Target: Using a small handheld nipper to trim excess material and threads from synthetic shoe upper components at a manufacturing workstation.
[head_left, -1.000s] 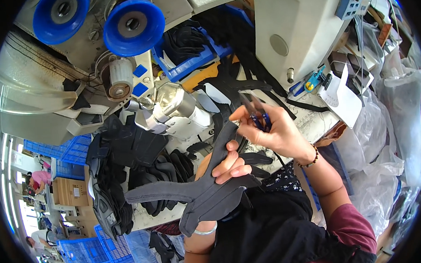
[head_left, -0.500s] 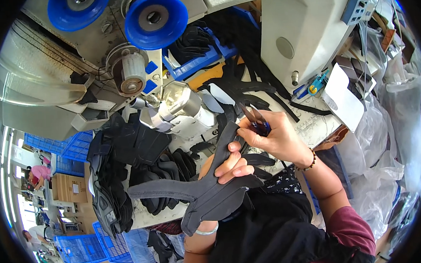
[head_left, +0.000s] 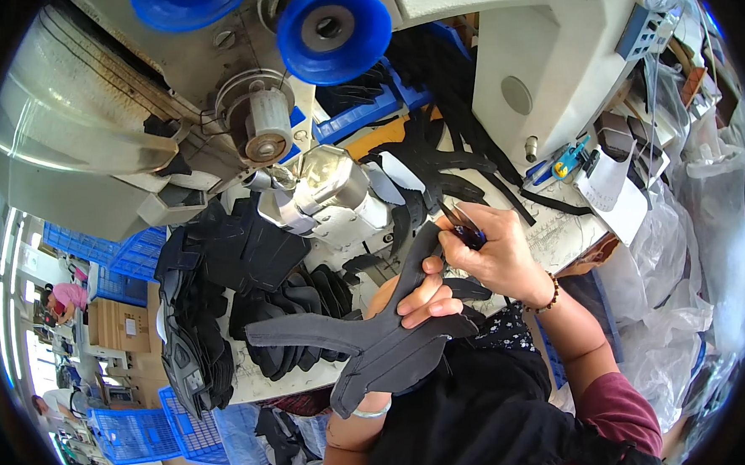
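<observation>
Grips a black fabric piece point(head_left: 387, 354) at frame centre in left hand point(head_left: 426, 299), small scissors point(head_left: 468, 227) in right hand point(head_left: 504, 258) by the piece's upper end; has bare tabletop point(head_left: 571, 241) right of centre, running to its edge.

Silver machine housing point(head_left: 336, 188) obstructs the hands point(head_left: 503, 249) front-left; tabletop point(head_left: 571, 237) gives room rightward.
</observation>
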{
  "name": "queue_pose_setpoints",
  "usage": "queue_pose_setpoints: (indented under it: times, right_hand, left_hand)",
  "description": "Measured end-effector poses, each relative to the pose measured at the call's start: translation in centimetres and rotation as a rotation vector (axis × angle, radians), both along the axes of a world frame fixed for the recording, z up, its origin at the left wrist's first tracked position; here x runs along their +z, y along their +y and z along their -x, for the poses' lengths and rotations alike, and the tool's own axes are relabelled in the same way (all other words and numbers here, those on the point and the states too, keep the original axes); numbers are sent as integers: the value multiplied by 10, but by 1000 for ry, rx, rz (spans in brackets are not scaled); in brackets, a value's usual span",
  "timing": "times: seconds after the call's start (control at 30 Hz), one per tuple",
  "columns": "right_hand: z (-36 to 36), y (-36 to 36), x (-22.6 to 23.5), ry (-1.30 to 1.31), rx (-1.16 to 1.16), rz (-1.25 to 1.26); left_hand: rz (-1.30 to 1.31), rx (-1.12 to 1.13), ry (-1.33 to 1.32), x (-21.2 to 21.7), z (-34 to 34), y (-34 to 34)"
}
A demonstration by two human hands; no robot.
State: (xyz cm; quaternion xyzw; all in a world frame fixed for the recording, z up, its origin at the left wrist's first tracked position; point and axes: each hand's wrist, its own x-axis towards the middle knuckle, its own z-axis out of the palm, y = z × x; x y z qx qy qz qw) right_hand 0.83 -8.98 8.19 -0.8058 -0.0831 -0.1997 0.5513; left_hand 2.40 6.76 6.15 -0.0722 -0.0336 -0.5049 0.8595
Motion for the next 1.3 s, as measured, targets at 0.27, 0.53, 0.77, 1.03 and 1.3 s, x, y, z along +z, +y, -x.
queue_pose_setpoints:
  times: [0.27, 0.53, 0.77, 1.03, 1.3]
  right_hand:
    - [-1, -5, 8, 276, -38, -220]
    - [-4, 2, -7, -122, -109, 144]
    - [-4, 0, 3, 190, 14, -162]
    - [-5, 2, -14, 4, -90, 53]
    - [3, 7, 1, 119, -6, -24]
  left_hand:
    - [14, 76, 20, 4, 4, 3]
    - [-26, 28, 25, 3, 4, 1]
    - [-9, 30, 13, -2, -2, 5]
    - [-58, 70, 53, 0, 5, 3]
    - [105, 28, -35, -12, 1, 4]
